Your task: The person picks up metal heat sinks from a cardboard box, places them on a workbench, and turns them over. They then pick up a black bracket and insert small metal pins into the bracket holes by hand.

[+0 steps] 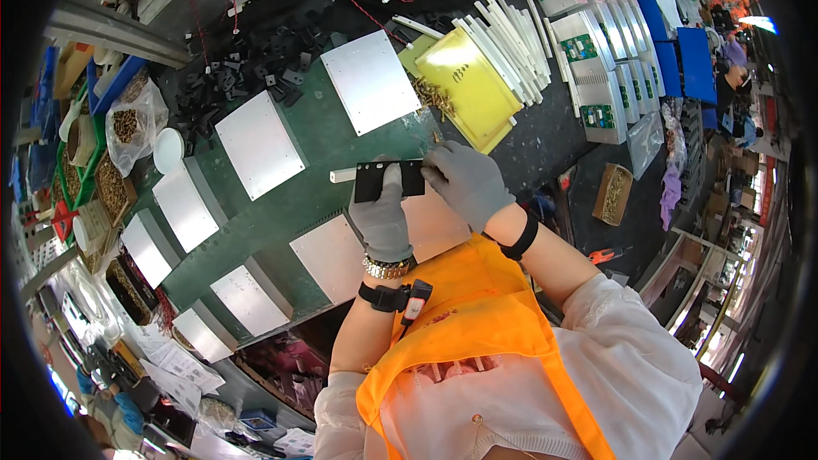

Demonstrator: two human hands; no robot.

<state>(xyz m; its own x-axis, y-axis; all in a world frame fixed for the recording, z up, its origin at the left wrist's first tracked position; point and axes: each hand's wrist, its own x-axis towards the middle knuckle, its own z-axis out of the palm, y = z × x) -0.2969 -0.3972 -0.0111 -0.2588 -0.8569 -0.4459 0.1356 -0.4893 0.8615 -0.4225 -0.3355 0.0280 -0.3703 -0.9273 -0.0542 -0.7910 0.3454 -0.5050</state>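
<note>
My left hand (pixel 381 217), in a grey glove, grips a flat black plate (pixel 368 186) with small holes, its thumb pressed on top. Behind the plate, a white bar (pixel 342 175) sticks out to the left. At the plate's right end is my gloved right hand (pixel 469 181), its fingers bent and pinched together; whatever they hold is hidden. Beneath both hands lies a pale metal box (pixel 439 226), partly covered by them. Another silver box (pixel 324 257) is just left of my left wrist.
Silver boxes (pixel 260 145) stand in two rows on the green mat (pixel 281 213). Black brackets (pixel 256 68) are heaped behind. Brass screws (pixel 433 97) lie beside a yellow sheet (pixel 469 77) and white bars (pixel 511 43). Housings with circuit boards (pixel 588 51) are stacked at far right.
</note>
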